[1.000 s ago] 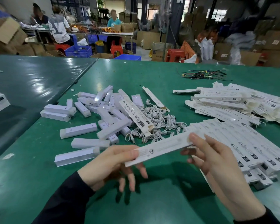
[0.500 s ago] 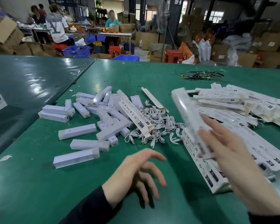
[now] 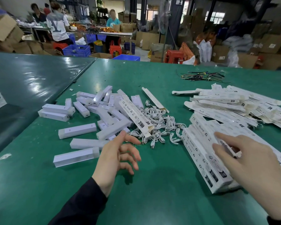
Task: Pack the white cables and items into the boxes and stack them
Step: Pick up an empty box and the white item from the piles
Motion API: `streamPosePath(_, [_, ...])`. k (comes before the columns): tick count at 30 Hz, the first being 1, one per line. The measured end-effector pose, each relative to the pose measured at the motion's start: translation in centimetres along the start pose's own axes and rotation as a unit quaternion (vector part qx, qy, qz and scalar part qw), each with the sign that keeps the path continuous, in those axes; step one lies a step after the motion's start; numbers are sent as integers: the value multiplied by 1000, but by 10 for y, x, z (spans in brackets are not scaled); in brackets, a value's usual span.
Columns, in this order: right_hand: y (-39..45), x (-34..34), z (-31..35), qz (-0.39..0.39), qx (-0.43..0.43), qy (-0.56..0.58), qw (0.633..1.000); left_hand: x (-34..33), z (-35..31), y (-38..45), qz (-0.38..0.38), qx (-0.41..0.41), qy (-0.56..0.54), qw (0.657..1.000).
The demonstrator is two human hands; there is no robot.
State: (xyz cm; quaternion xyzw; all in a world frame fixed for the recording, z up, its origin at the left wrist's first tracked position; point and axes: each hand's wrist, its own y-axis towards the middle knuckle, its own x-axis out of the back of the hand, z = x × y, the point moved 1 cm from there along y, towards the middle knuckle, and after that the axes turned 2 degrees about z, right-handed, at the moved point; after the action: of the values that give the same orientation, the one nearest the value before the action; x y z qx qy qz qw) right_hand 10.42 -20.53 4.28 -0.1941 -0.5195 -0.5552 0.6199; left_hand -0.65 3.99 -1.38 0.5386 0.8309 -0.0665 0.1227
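1. Head view: the right hand (image 3: pixel 251 161) lies with straight fingers on top of the stack of packed boxes (image 3: pixel 206 156), pressing the uppermost box down and grasping nothing.
2. The left hand (image 3: pixel 118 156) hovers released above the green tabletop (image 3: pixel 161 200), fingers loosely spread and holding nothing.
3. Just beyond the left hand's fingertips lies the tangle of white cables (image 3: pixel 157 127), with one open printed box (image 3: pixel 135 117) resting across its near edge.
4. Further out and to the left of that hand sits the scatter of white bar-shaped items (image 3: pixel 81 129), some lying singly, others piled.
5. Beyond the right hand lies a loose heap of flat empty boxes (image 3: pixel 230 103), well apart from the cables.
6. The step in hand appears to be stacking: a filled box is being settled on the pile.
7. The next move likely calls for the left hand to pick up one item and one cable, and the right to lift off the stack and fetch an empty box.
8. Cables look tangled, so pulling one free may drag others.
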Motion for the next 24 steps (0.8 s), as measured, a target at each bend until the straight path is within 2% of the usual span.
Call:
streamPosePath(3, [-5, -4, 7, 31, 21, -4, 999, 3, 0, 1, -22, -7, -5, 1000])
streamPosePath(5, [-2, -7, 6, 69, 17, -58, 996, 4, -2, 2, -37, -12, -8, 999])
streamPosePath(8, [6, -4, 9, 58, 20, -154, 986, 6, -3, 2, -60, -24, -14, 998])
streamPosePath(10, [8, -3, 15, 12, 53, -101, 993, 9, -4, 3, -85, -39, -14, 996])
streamPosePath(12, [8, -9, 30, -24, 107, 13, 994, 14, -5, 5, -119, -61, -9, 991])
streamPosePath(14, [11, -27, 50, 5, 152, 87, 984, 19, -7, 6, -160, -87, -3, 983])
streamPosePath(16, [18, -54, 69, 71, 175, 116, 975, 24, -10, 6, -201, -114, 6, 973])
streamPosePath(19, [37, -96, 90, 118, 154, 142, 971, 32, -15, 6, -249, -140, 11, 958])
streamPosePath(22, [54, -128, 101, 113, 108, 175, 972, 35, -17, 6, -269, -150, 6, 951])
streamPosePath(24, [61, -145, 103, 107, 92, 140, 980, 35, -16, 6, -267, -151, 14, 952])
